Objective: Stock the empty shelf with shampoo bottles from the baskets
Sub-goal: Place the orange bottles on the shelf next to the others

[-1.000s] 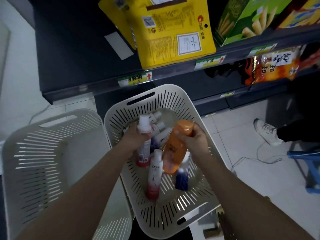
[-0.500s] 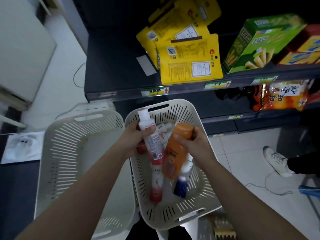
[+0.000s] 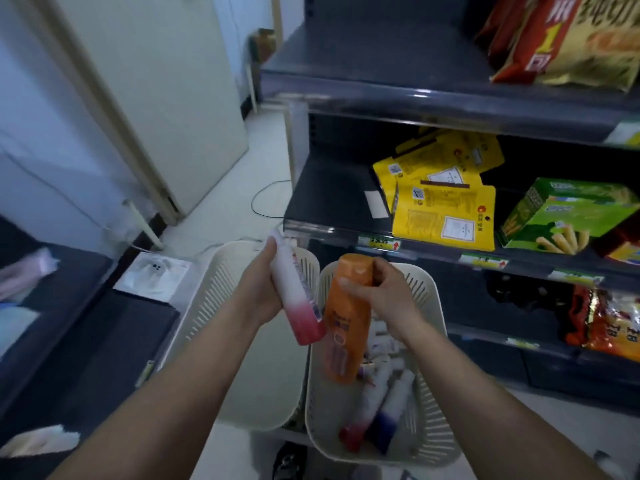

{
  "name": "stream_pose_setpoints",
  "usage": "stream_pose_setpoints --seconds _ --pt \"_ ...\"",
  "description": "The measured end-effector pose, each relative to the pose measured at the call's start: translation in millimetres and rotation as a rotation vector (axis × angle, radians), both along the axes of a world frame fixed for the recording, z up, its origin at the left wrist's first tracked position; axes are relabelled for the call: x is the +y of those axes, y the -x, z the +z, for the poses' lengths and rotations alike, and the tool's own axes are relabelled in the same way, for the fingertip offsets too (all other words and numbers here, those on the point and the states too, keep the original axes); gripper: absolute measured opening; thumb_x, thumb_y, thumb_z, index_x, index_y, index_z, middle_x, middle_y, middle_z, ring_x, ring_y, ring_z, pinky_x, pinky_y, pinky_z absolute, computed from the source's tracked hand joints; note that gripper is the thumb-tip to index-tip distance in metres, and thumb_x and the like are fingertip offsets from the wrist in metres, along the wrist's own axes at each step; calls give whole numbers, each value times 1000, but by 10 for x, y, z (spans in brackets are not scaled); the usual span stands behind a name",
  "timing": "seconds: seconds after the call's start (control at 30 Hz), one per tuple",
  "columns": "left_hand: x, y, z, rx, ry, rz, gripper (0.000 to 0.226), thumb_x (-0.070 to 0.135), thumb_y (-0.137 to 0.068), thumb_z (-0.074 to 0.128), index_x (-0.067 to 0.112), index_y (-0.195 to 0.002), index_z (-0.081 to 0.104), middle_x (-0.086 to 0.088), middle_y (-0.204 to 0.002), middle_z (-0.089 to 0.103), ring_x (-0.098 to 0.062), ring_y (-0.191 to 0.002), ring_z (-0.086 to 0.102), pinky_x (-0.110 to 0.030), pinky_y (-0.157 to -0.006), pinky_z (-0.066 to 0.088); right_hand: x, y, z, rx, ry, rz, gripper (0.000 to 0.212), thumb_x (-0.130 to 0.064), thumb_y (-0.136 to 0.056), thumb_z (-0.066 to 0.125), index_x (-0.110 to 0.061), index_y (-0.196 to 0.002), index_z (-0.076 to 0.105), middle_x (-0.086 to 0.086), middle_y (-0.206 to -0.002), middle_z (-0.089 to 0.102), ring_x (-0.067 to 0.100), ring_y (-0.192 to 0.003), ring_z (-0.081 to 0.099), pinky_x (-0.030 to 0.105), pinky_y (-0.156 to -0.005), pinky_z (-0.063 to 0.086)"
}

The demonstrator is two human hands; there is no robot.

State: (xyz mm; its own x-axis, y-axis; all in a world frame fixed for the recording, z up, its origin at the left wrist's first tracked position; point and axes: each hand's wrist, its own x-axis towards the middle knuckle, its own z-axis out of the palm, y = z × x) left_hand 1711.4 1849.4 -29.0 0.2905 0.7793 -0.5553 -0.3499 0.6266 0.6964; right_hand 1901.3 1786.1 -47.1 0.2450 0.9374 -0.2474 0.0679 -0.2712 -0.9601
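Observation:
My left hand grips a white bottle with a red base, lifted above the baskets and tilted. My right hand holds an orange bottle by its cap end, above the right basket. In that basket lie several more bottles, among them a white and red one and a white and blue one. The left basket shows no bottles in its visible part. A dark shelf board with a bare left part runs just behind the baskets; another bare board is above it.
Yellow pouches and a green box fill the shelf's right side. Snack bags sit on the upper board, orange packets lower right. A white door and a floor cable lie to the left. Dark counter at left.
Both hands have lifted their bottles up out of the right basket. The view has swung upward and left, bringing the upper shelves and the door into sight.

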Motion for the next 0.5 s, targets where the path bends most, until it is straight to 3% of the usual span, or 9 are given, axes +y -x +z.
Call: stream_pose_setpoints --seconds 0.07,0.13,0.2,0.27,0.33,0.4,0.43,0.5 --pt "-50 248 105 -4 17 53 69 56 -96 40 -1 -135 50 -22 -134 56 -36 -126 53 -51 -109 37 38 170 136 15 -26 93 31 -14 -74 85 -26 -93 63 -8 -94 71 10 -89 67 24 -75 56" --pt "-126 475 214 41 8 116 64 52 -97 42 0 -132 53 -19 -128 61 -34 -119 58 -47 -104 43 74 362 268 20 -41 176 31 -18 -74 85 -29 -93 63 -11 -96 70 7 -90 66 27 -77 56" --pt "-247 705 387 159 -62 129 55 49 -96 48 2 -124 55 -13 -110 67 -29 -99 64 -41 -92 48 114 581 389 12 -56 247 32 -19 -73 86 -29 -95 64 -9 -98 71 9 -92 67 31 -80 57" --pt "-377 1003 543 310 -130 164 39 41 -92 59 9 -112 54 -7 -88 62 -22 -77 58 -34 -74 46 160 835 488 18 -81 310 36 -16 -70 87 -21 -100 68 -3 -99 74 15 -93 70 35 -83 59" --pt "-525 1346 682 372 -157 217 53 40 -77 77 8 -112 53 -10 -83 57 -23 -72 55 -31 -62 43 197 1125 584 27 -92 374 39 -12 -69 88 -14 -103 68 2 -99 75 19 -93 70 37 -84 59" --pt "-676 1718 770 408 -175 262 86 45 -54 89 3 -120 53 -14 -90 59 -25 -78 58 -35 -65 47 212 1453 678 29 -107 452 36 -7 -70 86 -10 -101 68 6 -99 75 20 -90 70 37 -84 58" --pt "-767 1889 833 420 -190 301 90 43 -51 91 3 -121 52 -14 -91 60 -25 -78 58 -37 -67 48 210 1629 719 27 -116 493 33 -5 -71 85 -11 -98 68 6 -97 74 19 -88 68 37 -83 57" --pt "-940 2204 962 463 -217 397 58 33 -67 86 10 -112 57 -7 -83 66 -22 -68 61 -34 -64 50 196 1996 805 21 -142 564 29 -3 -71 85 -15 -89 66 5 -90 73 17 -81 65 37 -79 56"
